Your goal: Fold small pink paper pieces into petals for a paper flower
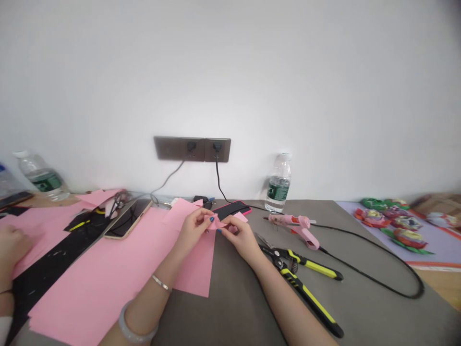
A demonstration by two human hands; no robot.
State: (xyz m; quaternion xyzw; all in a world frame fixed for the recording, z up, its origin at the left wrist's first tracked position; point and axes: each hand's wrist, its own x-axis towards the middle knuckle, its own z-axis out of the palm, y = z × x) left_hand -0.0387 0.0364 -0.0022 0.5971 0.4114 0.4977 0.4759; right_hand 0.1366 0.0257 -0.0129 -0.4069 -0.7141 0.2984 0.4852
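A small folded piece of pink paper (215, 224) is pinched between my two hands, above the middle of the table. My left hand (195, 228) grips its left side, thumb on top. The fingers of my right hand (242, 236) are closed on its right end. Below and to the left lie large pink paper sheets (118, 269). Behind my hands rests a dark phone with a pink edge (230, 209). To the right are pliers with black and yellow handles (306, 288) and a pink glue gun (293, 223) with a black cord.
A water bottle (278, 185) stands against the wall, another bottle (45, 178) at far left. A phone (128, 218) lies on the pink sheets. Colourful paper flowers (406, 235) sit at right. Cables run from the wall socket (192, 149). Another person's hand (12, 247) is at left.
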